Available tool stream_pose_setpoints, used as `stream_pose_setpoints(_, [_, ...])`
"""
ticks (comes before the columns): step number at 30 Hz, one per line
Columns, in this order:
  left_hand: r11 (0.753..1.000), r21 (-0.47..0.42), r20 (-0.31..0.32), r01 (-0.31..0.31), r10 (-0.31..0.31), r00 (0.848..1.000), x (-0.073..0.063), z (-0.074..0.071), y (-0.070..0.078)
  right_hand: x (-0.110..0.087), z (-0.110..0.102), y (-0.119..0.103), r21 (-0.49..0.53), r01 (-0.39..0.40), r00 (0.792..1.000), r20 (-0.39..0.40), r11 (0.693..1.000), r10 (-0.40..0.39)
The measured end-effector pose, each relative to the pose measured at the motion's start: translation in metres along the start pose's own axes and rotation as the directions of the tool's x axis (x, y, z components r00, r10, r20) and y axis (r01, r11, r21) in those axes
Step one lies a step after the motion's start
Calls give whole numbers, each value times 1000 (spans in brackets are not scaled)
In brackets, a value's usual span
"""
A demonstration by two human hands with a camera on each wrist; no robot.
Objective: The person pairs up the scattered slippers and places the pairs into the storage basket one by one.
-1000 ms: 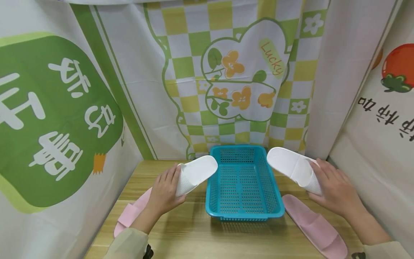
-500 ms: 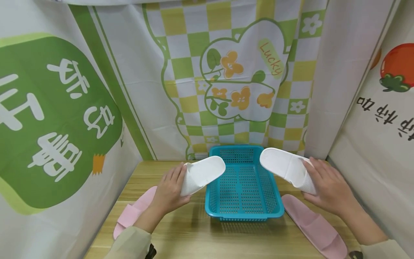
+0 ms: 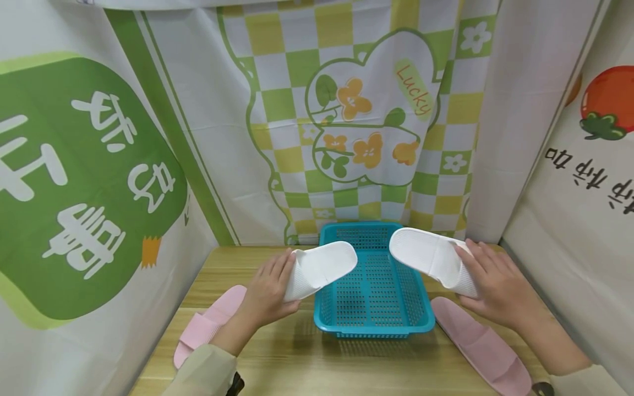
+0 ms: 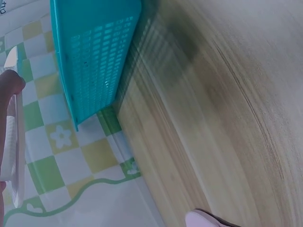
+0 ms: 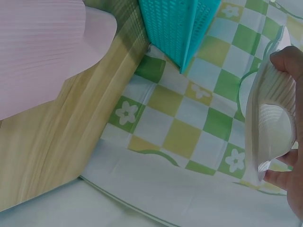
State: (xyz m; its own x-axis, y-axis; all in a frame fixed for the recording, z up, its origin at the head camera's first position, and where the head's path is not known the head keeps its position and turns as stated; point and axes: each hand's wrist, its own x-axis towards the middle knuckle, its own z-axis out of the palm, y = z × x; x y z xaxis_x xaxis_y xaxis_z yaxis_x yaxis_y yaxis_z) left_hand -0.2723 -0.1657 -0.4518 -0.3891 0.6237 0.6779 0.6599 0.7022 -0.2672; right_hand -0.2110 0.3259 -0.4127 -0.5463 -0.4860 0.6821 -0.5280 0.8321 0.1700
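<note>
My left hand (image 3: pixel 271 290) grips a white slipper (image 3: pixel 328 264) by its strap end, and the heel end reaches over the left rim of a blue perforated basket (image 3: pixel 374 329). A second white slipper (image 3: pixel 415 252) is held in my right hand (image 3: pixel 501 283), its heel end over the basket's right rim. The right wrist view shows the fingers (image 5: pixel 284 60) wrapped around that slipper from the side. Both slippers are raised above the table and apart from each other. Inside the basket only the perforated bottom shows.
A pink slipper (image 3: pixel 195 329) lies on the wooden table (image 3: pixel 277 368) at the left, partly behind my left forearm. Another pink slipper (image 3: pixel 487 352) lies right of the basket. Printed cloths (image 3: pixel 238 165) hang behind and at both sides.
Both hands have moved inward with their white slippers, the left one to the right and the right one to the left, so they are closer together over the basket.
</note>
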Motion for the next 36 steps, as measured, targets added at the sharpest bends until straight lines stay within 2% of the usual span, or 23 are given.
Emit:
stream_pose_setpoints(7, [999,-21,-2,-34,34,999,4,1,4,3,-2,-4,-15,21,1000,-9,1000,-21])
stream_pose_setpoints(16, [997,-45,29,-64,65,997,9,2,8,9,-5,-11,17,53,998,-30,998,-52])
stream_pose_setpoints(29, [987,-80,13,-138,140,990,16,2,12,14,-6,-18,46,85,996,-33,995,-83])
stream_pose_setpoints(36, [984,-76,7,-160,161,987,20,1,15,17,-6,-27,70,111,993,-34,991,-109])
